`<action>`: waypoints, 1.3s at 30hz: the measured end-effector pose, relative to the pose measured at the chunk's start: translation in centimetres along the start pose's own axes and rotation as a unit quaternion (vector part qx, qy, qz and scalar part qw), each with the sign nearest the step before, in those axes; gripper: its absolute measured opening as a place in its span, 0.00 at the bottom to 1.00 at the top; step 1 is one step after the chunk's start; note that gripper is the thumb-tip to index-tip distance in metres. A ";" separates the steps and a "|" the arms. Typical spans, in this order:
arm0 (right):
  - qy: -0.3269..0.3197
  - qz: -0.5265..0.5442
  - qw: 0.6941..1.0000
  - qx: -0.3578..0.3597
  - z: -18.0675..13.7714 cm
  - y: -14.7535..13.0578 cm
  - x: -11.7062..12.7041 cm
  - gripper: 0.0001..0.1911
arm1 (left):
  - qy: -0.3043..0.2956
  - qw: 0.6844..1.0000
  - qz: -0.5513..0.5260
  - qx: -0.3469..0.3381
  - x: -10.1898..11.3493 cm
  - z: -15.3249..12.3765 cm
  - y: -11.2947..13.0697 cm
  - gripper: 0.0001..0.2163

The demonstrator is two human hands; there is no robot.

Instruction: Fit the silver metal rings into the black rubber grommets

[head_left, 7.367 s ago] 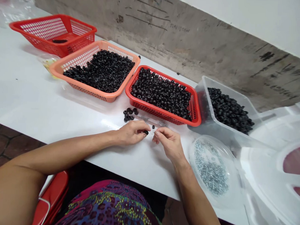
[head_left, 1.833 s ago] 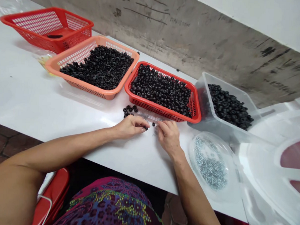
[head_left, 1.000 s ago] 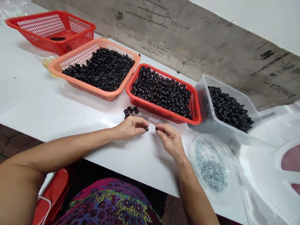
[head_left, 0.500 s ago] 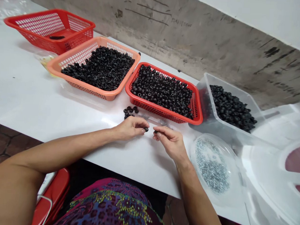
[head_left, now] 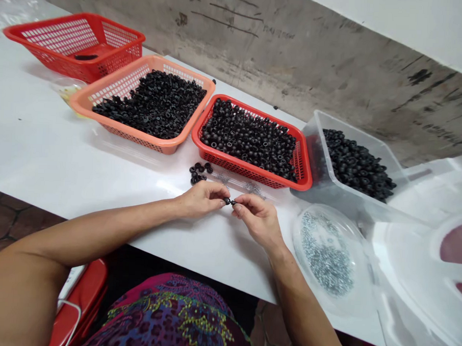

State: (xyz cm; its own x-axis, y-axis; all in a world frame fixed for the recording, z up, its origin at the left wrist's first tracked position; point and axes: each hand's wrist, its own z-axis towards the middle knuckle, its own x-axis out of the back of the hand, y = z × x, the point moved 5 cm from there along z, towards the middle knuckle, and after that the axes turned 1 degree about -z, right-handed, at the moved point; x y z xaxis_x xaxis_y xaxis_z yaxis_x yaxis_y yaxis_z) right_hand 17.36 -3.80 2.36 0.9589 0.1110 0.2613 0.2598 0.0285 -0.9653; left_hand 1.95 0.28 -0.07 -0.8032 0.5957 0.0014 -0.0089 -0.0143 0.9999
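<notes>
My left hand (head_left: 201,198) pinches a small black round part (head_left: 227,201) between thumb and fingertips. Facing it, my right hand (head_left: 257,217) pinches another small black part (head_left: 233,202), mostly covered by the fingers. The two parts meet or nearly meet, just above the white table. Beyond my left hand lies a small cluster of loose black round parts (head_left: 197,178). Small heaps of tiny silvery pieces (head_left: 253,187) lie behind my hands, in front of the red basket (head_left: 307,184), which holds many black ring-like parts.
An orange basket (head_left: 81,102) of small black rings stands left of the red one. Farther left is another red basket (head_left: 48,53). On the right are a clear bin (head_left: 322,189) of black parts and a clear round dish (head_left: 298,247) of silvery pieces. A wall (head_left: 335,60) runs behind.
My right hand has moved slightly left, bringing its black part up to the one in my left hand. The gap between them has closed.
</notes>
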 end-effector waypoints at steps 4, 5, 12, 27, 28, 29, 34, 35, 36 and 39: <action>-0.003 -0.032 0.999 0.005 -0.1 0.0 -0.2 0.04 | -0.001 0.999 0.044 -0.019 -0.2 -0.1 0.2 0.06; 0.003 -0.047 0.999 0.011 -0.1 0.0 -0.3 0.04 | 0.001 0.998 0.054 -0.021 -0.2 -0.1 0.2 0.06; 0.082 -0.207 0.971 0.093 -0.7 -0.4 -0.2 0.03 | 0.011 0.990 0.127 -0.059 -0.3 -0.4 0.6 0.05; 0.066 -0.270 0.949 0.146 -1.0 -1.0 -0.5 0.06 | -0.001 0.989 0.133 -0.061 -0.3 -0.3 0.6 0.05; 0.059 -0.275 0.948 0.151 -1.0 -1.0 -0.6 0.07 | -0.001 0.986 0.152 -0.073 -0.3 -0.3 0.7 0.06; 0.052 -0.277 0.947 0.155 -1.0 -1.0 -0.7 0.07 | -0.002 0.981 0.171 -0.087 -0.2 -0.3 0.7 0.06; 0.039 -0.268 0.949 0.163 -1.1 -0.8 -0.9 0.08 | -0.015 0.961 0.243 -0.131 -0.4 -0.5 0.9 0.06; 0.041 -0.266 0.950 0.161 -1.1 -0.8 -0.9 0.08 | -0.018 0.960 0.249 -0.130 -0.4 -0.6 0.9 0.07; 0.045 -0.263 0.951 0.158 -1.2 -0.8 -1.0 0.08 | -0.023 0.959 0.252 -0.128 -0.5 -0.6 0.9 0.07; 0.057 -0.252 0.955 0.144 -1.2 -0.9 -1.1 0.08 | -0.032 0.957 0.257 -0.128 -0.8 -0.8 1.0 0.07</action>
State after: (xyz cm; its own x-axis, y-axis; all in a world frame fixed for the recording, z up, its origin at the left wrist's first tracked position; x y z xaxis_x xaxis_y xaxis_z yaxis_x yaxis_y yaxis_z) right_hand 16.24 -5.17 2.96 0.7304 -0.0986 0.6759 0.6656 0.3244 -0.6721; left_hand 2.08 -0.83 0.89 -0.7024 0.5050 0.5015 0.2258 -0.5101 0.8299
